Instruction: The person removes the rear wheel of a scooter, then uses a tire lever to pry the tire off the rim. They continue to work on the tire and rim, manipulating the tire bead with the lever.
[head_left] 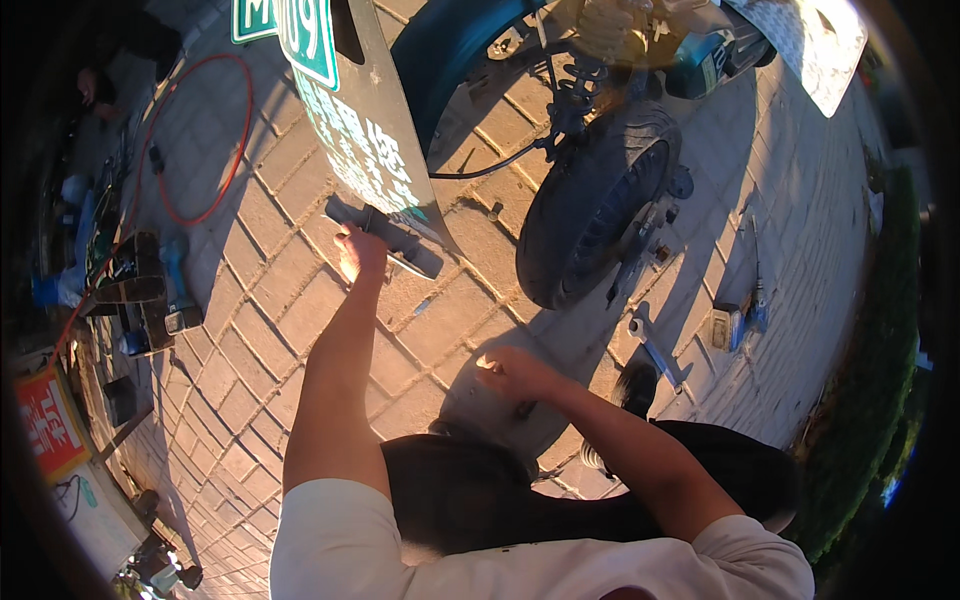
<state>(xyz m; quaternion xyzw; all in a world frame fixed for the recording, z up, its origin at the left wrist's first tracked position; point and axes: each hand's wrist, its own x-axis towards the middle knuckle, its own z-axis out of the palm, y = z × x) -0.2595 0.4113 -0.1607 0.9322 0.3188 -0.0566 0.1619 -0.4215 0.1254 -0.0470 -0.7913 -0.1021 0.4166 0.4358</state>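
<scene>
My left hand (360, 250) is stretched forward, its fingers closed on a dark, oblong piece (412, 248) low over the paving. Just above that piece stands the lower edge of a dark, curved panel (375, 120) that carries pale green lettering. My right hand (515, 375) is held in front of my knees with the fingers curled in. Whatever lies inside them, if anything, is hidden. Ahead of it is a scooter's black-tyred wheel (590, 215), with a coil spring (580, 95) beside it. An open-ended wrench (655, 345) lies on the ground to its right.
A blue cordless power tool (757, 305) with its battery (727, 327) lies on the right. To the left are a looped red hose (245, 130), another cordless tool (175, 280) and a tool bag (140, 270). A red and yellow box (50, 425) stands at the left rim. A hedge (870, 330) borders the paving at right.
</scene>
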